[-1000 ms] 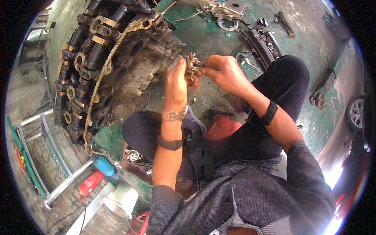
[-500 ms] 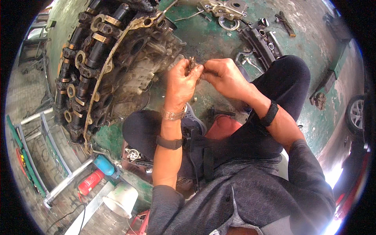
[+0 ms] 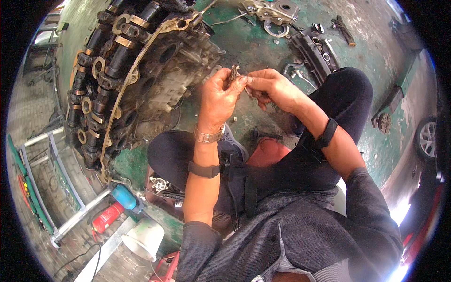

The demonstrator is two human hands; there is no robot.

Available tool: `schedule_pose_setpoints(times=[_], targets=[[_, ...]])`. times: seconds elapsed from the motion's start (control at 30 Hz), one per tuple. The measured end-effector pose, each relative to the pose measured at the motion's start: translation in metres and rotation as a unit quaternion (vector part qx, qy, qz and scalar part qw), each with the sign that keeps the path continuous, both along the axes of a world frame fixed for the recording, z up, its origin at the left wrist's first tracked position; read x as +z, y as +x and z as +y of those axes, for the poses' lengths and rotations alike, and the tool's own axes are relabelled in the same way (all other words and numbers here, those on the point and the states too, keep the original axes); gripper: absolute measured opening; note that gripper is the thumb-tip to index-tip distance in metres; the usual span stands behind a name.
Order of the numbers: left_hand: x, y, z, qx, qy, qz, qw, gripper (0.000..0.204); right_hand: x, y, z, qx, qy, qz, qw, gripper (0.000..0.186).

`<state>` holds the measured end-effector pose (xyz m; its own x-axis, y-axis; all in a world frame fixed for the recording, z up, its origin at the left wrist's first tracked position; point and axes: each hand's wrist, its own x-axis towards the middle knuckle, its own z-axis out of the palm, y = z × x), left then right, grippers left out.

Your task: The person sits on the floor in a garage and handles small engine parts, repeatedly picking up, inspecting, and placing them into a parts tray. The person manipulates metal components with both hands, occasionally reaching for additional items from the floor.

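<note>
My left hand is closed, thumb over fingers, on a small grey-brown piece whose rough end sticks up past the fingertips. It looks dirty, and its kind is too small to make out. Against the left thumb, my right hand pinches with thumb and forefinger, its other fingers curled below; what lies in that pinch is hidden. Left of both hands stands a large engine cylinder head on its block, with dark camshafts showing along its side.
Engine parts lie on the green floor ahead: a metal cover, a black valve cover and a dark bracket. A red fire extinguisher, a blue bottle and a white bucket stand at lower left. A wheel is far right.
My right hand has turned slightly, with its lower fingers now dropped and more in view. The small piece shows more above my left fingertips. The left hand has barely moved.
</note>
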<state>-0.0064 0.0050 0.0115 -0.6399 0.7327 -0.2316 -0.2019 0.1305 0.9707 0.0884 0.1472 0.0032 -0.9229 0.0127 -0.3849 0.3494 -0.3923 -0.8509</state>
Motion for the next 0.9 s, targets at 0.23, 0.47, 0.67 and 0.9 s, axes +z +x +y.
schedule_pose_setpoints(times=[0.23,0.47,0.67,0.9], targets=[[-0.001,0.000,0.001,0.025,0.026,-0.045,0.998,0.013,-0.003,-0.002,-0.003,0.000,0.004,0.015,1.000,0.031],[-0.004,0.001,0.004,0.046,-0.014,-0.026,0.999,0.013,-0.009,-0.003,-0.009,-0.037,0.333,0.073,0.939,0.025],[-0.008,0.001,0.004,0.059,-0.016,-0.031,0.998,0.012,-0.008,-0.002,-0.008,-0.065,0.461,0.166,0.870,0.016],[-0.013,-0.001,0.003,0.084,-0.040,0.007,0.996,0.014,-0.008,-0.003,-0.007,-0.092,0.465,0.153,0.867,0.017]])
